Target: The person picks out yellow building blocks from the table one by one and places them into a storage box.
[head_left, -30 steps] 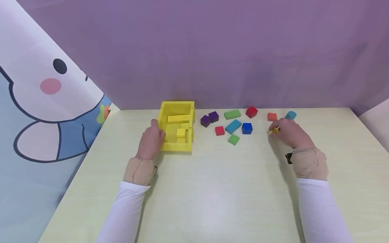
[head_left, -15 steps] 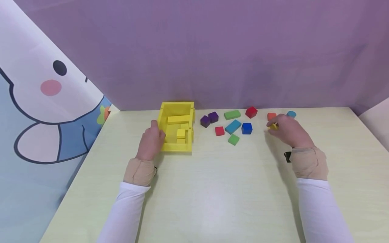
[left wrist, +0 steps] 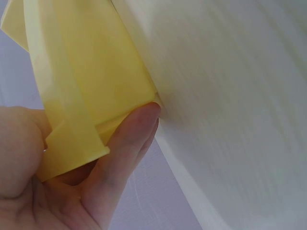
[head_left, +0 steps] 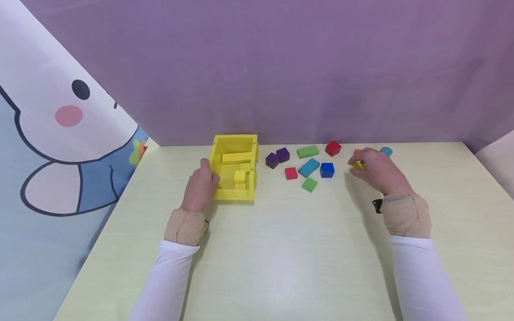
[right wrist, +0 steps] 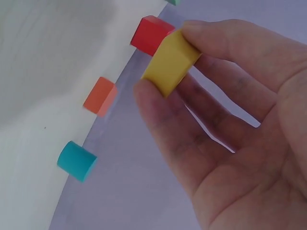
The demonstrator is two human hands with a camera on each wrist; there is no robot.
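Note:
My left hand point(head_left: 199, 186) grips the left wall of a yellow plastic bin point(head_left: 234, 194), thumb on one side and fingers on the other, as the left wrist view shows. Inside the bin lie a long yellow block point(head_left: 237, 158) and several smaller yellow blocks point(head_left: 240, 176). At the right, my right hand point(head_left: 379, 170) pinches a yellow block point(right wrist: 171, 63) between thumb and fingertips, raised over the table. Just beyond that hand are an orange-red block point(right wrist: 100, 96), partly hidden in the head view, and a teal cylinder point(right wrist: 76, 161).
Between bin and right hand lie two purple cubes point(head_left: 272, 160), green blocks point(head_left: 308, 152), a light blue block point(head_left: 308, 167), a blue cube point(head_left: 327, 170) and red blocks point(head_left: 333, 148). A purple backdrop point(head_left: 305, 71) stands along the back table edge.
My right hand has lifted the yellow block and shifted slightly left and away from me, now covering part of the orange-red block. The left hand and bin have stayed put.

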